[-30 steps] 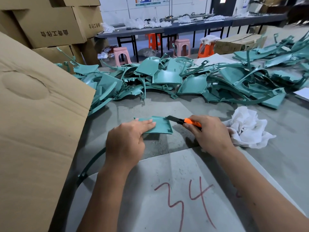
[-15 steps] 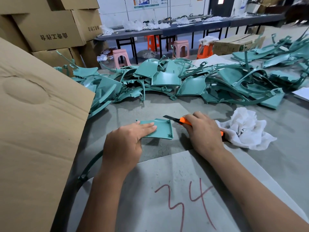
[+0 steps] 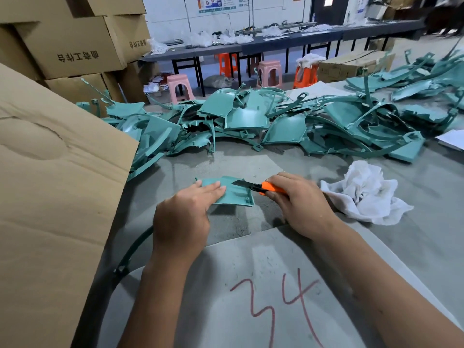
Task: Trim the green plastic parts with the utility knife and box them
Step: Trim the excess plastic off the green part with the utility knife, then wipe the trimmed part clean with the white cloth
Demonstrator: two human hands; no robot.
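Grey sheet with red "34" nearest, under both forearms. Left hand lies on small flat green plastic part on grey worktable, fingers straight, pressing it down as before. Right hand wraps orange-handled utility knife; blade, off part's right edge half second ago, now lies over part's top surface. Crumpled white cloth just right of knife hand. Brown cardboard flap at left. Farther back, heap of untrimmed green plastic parts, unmoved.
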